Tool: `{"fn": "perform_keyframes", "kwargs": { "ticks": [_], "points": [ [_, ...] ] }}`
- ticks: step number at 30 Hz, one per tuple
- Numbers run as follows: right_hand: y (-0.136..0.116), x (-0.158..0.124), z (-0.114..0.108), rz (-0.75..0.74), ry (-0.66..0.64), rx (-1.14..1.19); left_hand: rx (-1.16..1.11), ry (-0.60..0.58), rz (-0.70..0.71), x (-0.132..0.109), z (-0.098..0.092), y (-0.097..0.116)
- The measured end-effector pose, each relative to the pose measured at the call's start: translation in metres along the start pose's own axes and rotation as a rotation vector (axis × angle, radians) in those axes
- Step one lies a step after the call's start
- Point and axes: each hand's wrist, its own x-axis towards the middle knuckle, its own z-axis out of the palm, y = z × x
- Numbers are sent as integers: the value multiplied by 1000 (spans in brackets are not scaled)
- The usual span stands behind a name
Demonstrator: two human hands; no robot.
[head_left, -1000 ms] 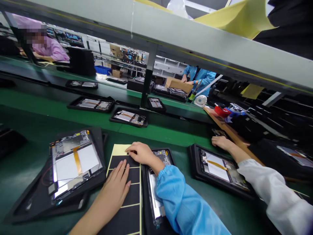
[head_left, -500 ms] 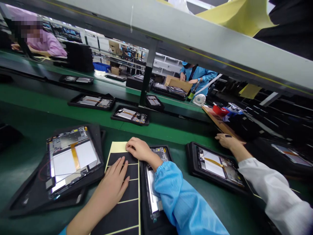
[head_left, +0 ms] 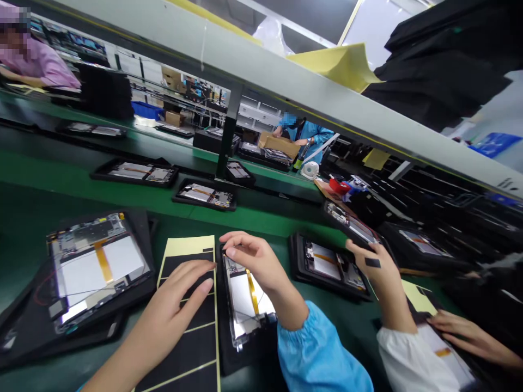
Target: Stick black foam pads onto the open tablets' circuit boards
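Observation:
My left hand [head_left: 180, 296] lies flat, fingers stretched, on a sheet of black foam strips [head_left: 196, 332] with yellow backing. My right hand [head_left: 255, 260], in a blue sleeve, hovers over an open tablet [head_left: 245, 296] in a black tray just right of the sheet. Its fingertips are pinched together near the tablet's top left corner; what they hold is too small to make out. Another open tablet [head_left: 96, 267] rests tilted on stacked trays to the left.
A co-worker's hand [head_left: 378, 272] in a white sleeve, with a small black pad stuck on its back, reaches over a tablet tray [head_left: 327, 264] at right; their other hand [head_left: 461, 332] is lower right. More tablet trays [head_left: 204, 195] sit on the green belt beyond. A grey shelf rail [head_left: 286, 81] runs overhead.
My right hand lifted off the top of the foam sheet and moved right over the tablet, fingers pinched. The co-worker's hand came nearer. The view swung right.

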Motion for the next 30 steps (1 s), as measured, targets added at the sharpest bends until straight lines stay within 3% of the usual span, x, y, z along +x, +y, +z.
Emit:
{"fn": "perform_keyframes", "kwargs": {
  "ticks": [4, 8, 12, 15, 18, 21, 26, 30],
  "points": [
    [-2, -47, 14, -64, 224, -26, -293, -138, -80, 11, -1, 43],
    [11, -96, 17, -117, 493, -139, -414, -348, -95, 4, 19, 52],
    [38, -145, 14, -73, 816, -231, -229, -461, 130, -7, 40, 36],
    [66, -175, 12, -2, 927, -278, -99, -503, 363, -5, 56, 20],
    [90, -194, 10, 63, 928, -388, -57, -537, 522, 6, 75, 15],
    [103, -200, 7, 76, 880, -482, -26, -609, 590, 17, 95, 22],
    [105, -195, -8, 13, 694, -580, 62, -656, 548, 10, 123, 31],
    [101, -190, -23, -24, 524, -638, 7, -584, 513, -4, 129, 28]
  ]
}}
